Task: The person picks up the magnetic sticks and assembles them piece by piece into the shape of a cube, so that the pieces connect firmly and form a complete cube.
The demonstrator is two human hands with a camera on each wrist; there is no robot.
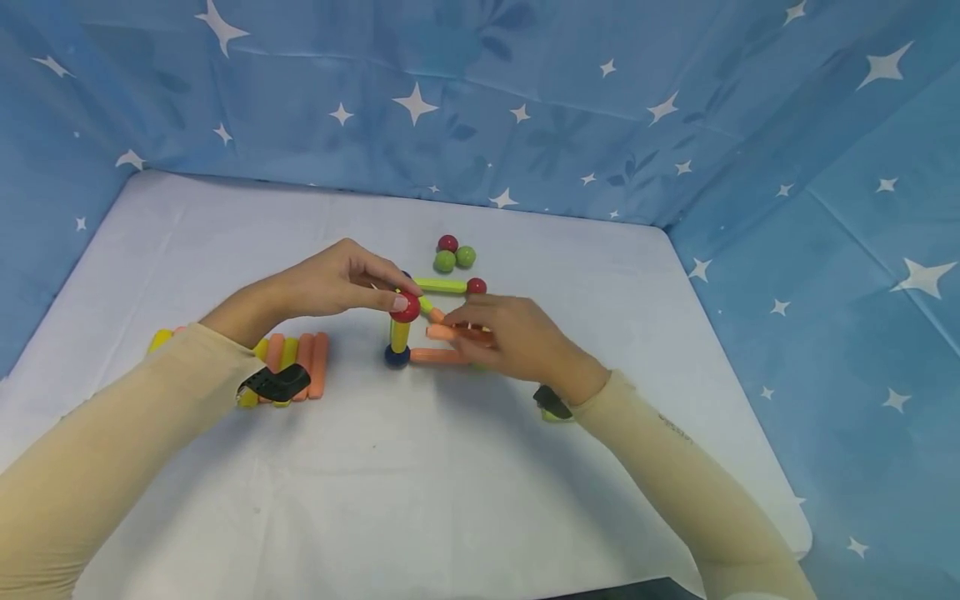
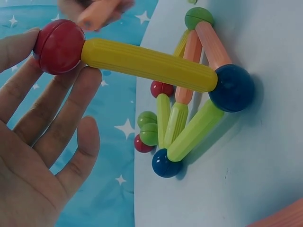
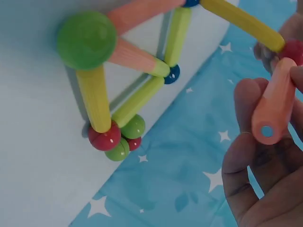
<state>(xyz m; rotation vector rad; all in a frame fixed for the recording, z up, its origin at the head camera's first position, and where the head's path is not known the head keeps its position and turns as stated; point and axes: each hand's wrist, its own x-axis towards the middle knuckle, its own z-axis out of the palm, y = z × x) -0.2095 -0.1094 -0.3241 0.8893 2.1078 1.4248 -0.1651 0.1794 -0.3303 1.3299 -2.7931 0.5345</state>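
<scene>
My left hand (image 1: 337, 279) pinches a red ball (image 1: 406, 307) between thumb and fingers. That ball tops a yellow rod (image 2: 151, 64), which rises from a blue ball (image 2: 232, 88) at one corner of a flat frame. Orange, lime and yellow rods join the frame's balls, with a green ball (image 3: 87, 40) at another corner. An orange-and-lime diagonal (image 3: 137, 59) crosses it. My right hand (image 1: 517, 337) grips a loose orange rod (image 3: 274, 101), its far end close to the red ball; whether they touch I cannot tell.
Behind the frame lie one loose red ball (image 1: 447, 242) and two green balls (image 1: 445, 262). Several orange and yellow rods (image 1: 318, 365) lie in a row under my left forearm. A yellow-green piece (image 1: 557, 416) shows partly beneath my right wrist. Blue star-patterned cloth (image 1: 450, 100) borders the white table (image 1: 390, 483).
</scene>
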